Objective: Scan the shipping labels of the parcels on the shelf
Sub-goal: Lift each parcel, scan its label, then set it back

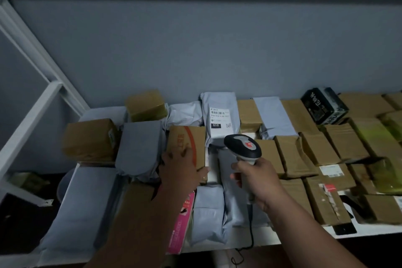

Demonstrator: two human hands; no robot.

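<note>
The right hand [258, 182] grasps the scanner [243, 148], the left hand [180, 169] rests flat and released on a cardboard box [187, 143], so the beam may miss the grey bag [219, 119] label [220, 120] if the crowded parcels shift.

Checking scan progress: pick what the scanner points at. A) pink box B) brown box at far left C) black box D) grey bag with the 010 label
D: the scanner, held in the right hand, has its head just below the grey bag with the 010 label.
</note>
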